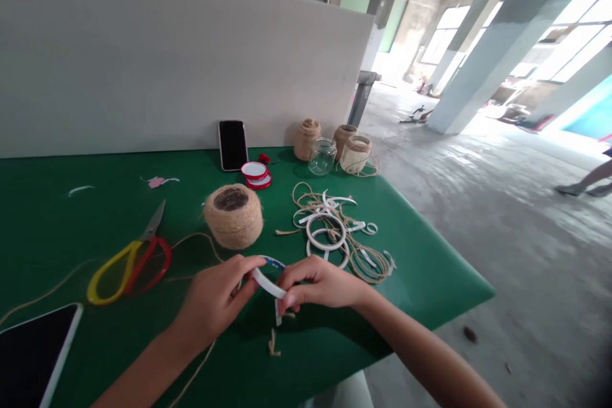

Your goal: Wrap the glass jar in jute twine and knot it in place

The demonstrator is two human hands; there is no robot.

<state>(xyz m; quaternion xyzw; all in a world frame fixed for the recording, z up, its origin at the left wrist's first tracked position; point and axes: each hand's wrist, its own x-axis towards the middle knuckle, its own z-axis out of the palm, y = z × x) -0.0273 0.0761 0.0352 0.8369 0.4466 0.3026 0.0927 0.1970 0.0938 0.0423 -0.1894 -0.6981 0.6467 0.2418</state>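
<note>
A roll of white tape is held between my two hands, tilted above the green table. My left hand pinches its left side, and my right hand grips its right side. A short white strip hangs below the right fingers. On the table just under them lies a small piece of twine. Behind my left hand stands a ball of jute twine, with a loose strand running across the table. Scissors with yellow and red handles lie to the left.
Right of centre lies a tangle of twine and white strips with tape rings. Glass jar, twine-wrapped jars, red-rimmed lids and a phone stand behind. A tablet lies front left. The table edge drops off rightward.
</note>
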